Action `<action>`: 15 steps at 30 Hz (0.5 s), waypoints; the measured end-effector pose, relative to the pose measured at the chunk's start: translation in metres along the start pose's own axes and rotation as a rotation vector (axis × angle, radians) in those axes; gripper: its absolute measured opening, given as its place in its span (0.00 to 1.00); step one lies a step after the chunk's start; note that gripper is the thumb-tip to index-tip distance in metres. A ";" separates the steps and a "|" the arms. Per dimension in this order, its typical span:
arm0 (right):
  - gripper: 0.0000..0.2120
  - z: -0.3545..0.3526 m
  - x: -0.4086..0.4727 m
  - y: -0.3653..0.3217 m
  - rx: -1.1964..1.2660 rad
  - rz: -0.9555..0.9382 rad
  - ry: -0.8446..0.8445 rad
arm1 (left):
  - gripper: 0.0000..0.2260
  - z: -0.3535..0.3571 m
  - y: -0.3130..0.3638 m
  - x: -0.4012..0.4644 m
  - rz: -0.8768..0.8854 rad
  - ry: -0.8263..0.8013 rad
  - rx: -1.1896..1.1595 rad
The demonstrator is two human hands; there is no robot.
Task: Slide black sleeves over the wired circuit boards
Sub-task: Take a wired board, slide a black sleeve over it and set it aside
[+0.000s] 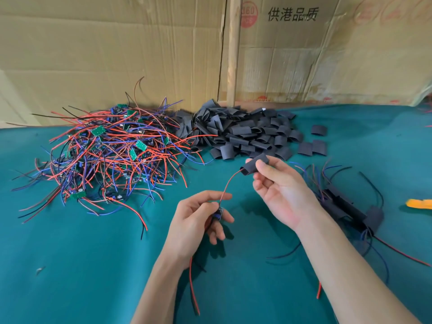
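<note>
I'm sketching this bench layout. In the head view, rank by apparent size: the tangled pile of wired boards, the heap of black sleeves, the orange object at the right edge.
1. Pile of wired boards
2. Heap of black sleeves
3. Orange object, partly cut off by the frame

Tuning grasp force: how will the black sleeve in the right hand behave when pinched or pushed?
The short black tubular sleeve probably squashes easily: those in the black sleeve pile lie flattened or creased. Likely very light, since the right hand holds it with its fingers alone. Flattened ones seem unlikely to roll on the green cloth table.
</note>
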State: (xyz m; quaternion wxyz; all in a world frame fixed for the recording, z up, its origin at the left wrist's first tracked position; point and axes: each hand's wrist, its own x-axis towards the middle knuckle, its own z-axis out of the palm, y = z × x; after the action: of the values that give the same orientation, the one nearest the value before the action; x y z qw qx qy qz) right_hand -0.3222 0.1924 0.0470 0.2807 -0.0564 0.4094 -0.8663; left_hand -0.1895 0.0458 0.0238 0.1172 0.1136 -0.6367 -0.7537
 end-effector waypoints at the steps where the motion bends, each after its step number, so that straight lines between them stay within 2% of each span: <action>1: 0.17 0.003 -0.001 0.003 -0.005 0.020 -0.019 | 0.16 0.000 0.000 0.000 0.000 -0.008 0.001; 8: 0.20 0.016 -0.010 0.021 -0.103 0.176 -0.155 | 0.11 -0.003 -0.002 0.000 0.038 -0.075 -0.041; 11: 0.20 0.019 -0.013 0.024 -0.207 0.184 -0.208 | 0.14 -0.004 -0.003 0.001 0.042 -0.071 -0.088; 15: 0.19 0.017 -0.014 0.016 -0.301 0.103 -0.239 | 0.21 -0.006 -0.003 0.002 0.034 -0.132 -0.051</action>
State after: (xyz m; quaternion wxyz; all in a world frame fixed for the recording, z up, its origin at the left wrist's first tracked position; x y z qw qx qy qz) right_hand -0.2980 0.1796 0.0481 0.3599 -0.1792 0.5003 -0.7668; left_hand -0.1896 0.0403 0.0196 0.0906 0.0496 -0.6255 -0.7733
